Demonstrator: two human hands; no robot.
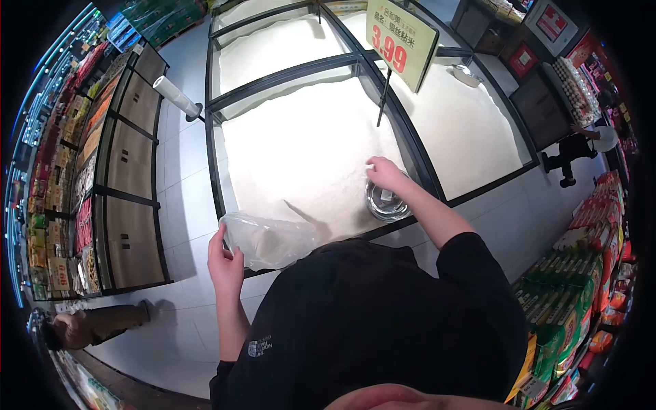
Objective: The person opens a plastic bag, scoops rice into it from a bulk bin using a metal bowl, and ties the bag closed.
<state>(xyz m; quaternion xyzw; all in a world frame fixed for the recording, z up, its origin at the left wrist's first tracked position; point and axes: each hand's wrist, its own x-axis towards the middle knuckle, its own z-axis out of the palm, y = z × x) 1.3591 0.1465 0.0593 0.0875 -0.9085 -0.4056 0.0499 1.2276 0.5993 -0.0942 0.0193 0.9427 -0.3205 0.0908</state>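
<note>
We grip the bag [277, 236] in our left hand [225, 260], at the near left corner of the bin [214, 164]. Our right hand [387, 175] is at the rim of the bowl [388, 210], on the rice [301, 143] by the bin's near right corner; we cannot tell whether its fingers are closed.

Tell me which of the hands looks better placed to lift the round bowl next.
Probably the right: the right hand is at the bowl's rim, while the left hand holds the plastic bag, well away from it.
</note>
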